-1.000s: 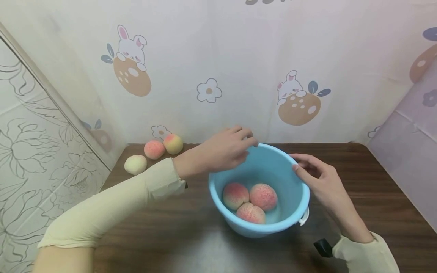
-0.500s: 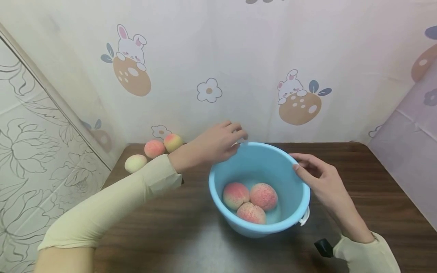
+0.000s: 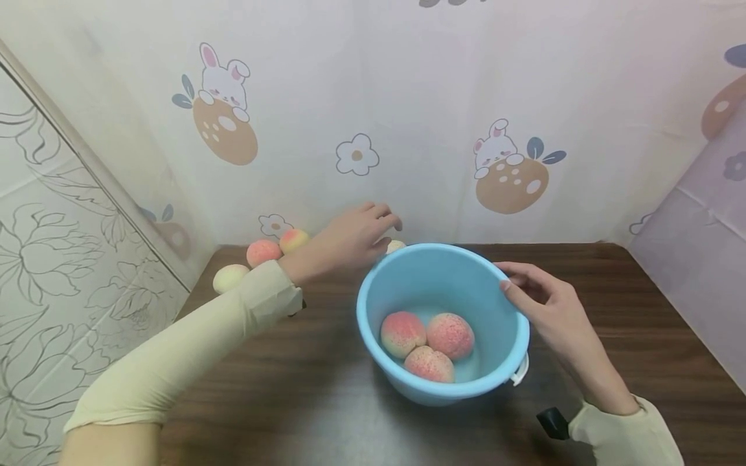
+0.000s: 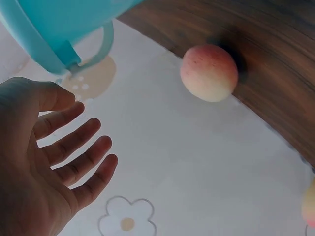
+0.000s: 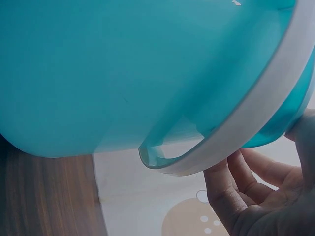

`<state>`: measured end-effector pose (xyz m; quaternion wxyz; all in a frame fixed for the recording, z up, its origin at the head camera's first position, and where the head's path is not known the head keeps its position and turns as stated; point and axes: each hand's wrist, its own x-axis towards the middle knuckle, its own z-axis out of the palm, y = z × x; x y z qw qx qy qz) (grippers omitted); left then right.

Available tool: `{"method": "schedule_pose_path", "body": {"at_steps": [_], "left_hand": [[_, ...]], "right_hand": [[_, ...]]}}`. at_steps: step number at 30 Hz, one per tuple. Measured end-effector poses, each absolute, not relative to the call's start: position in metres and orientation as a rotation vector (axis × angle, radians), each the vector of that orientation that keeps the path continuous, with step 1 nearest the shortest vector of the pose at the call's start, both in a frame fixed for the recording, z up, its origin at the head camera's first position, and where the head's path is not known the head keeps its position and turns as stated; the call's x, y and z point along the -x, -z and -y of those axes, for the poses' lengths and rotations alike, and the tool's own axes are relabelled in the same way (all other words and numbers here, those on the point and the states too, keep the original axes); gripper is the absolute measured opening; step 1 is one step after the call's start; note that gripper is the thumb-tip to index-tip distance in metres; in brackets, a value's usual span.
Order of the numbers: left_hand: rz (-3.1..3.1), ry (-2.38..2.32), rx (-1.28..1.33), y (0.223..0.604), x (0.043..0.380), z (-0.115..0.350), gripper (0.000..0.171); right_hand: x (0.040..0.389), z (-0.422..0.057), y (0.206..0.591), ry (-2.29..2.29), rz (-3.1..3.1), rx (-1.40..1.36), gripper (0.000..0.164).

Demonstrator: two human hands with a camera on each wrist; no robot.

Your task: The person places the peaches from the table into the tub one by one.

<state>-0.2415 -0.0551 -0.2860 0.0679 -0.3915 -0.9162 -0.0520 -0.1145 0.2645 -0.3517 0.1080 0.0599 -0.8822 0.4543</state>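
Note:
My left hand (image 3: 358,236) hovers near the back wall, left of the blue bucket (image 3: 431,396). Nothing lies in it; in the left wrist view its fingers (image 4: 81,157) are spread and loosely bent. Just behind the bucket's rim a peach (image 3: 396,246) peeks out; the left wrist view has this pink-and-cream peach (image 4: 209,73) whole, apart from the hand. Inside the bucket rest three pink speckled peaches (image 3: 451,336). My right hand (image 3: 542,304) grips the bucket's right rim, thumb over the edge and fingers outside, beside the white handle (image 5: 275,93).
At the back left of the brown wooden table (image 3: 280,401) sit a pale peach (image 3: 230,279), a pink peach (image 3: 263,253) and a yellow-pink peach (image 3: 293,240), the last partly behind my left forearm. A printed curtain (image 3: 408,97) hangs along the table's back edge.
My left hand has moved left and slightly back, away from over the bucket's rim. This uncovers the peach behind the bucket. The right hand and bucket have stayed put.

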Motion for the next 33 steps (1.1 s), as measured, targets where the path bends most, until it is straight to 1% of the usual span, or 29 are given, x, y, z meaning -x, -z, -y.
{"method": "schedule_pose_path", "body": {"at_steps": [6, 18, 24, 33], "left_hand": [[2.792, 0.19, 1.103, 0.292, 0.254, 0.066, 0.032], [2.89, 0.272, 0.846, 0.308, 0.284, 0.106, 0.028], [2.896, 0.266, 0.784, 0.317, 0.297, 0.126, 0.028], [2.941, 0.207, 0.665, 0.333, 0.306, 0.16, 0.032]], "right_hand": [[0.115, -0.265, 0.352, -1.343, 2.591, -0.178, 0.04], [0.116, -0.264, 0.352, -1.346, 2.572, -0.19, 0.04], [0.116, -0.265, 0.352, -1.356, 2.58, -0.188, 0.04], [0.114, -0.265, 0.35, -1.351, 2.601, -0.175, 0.041]]}}
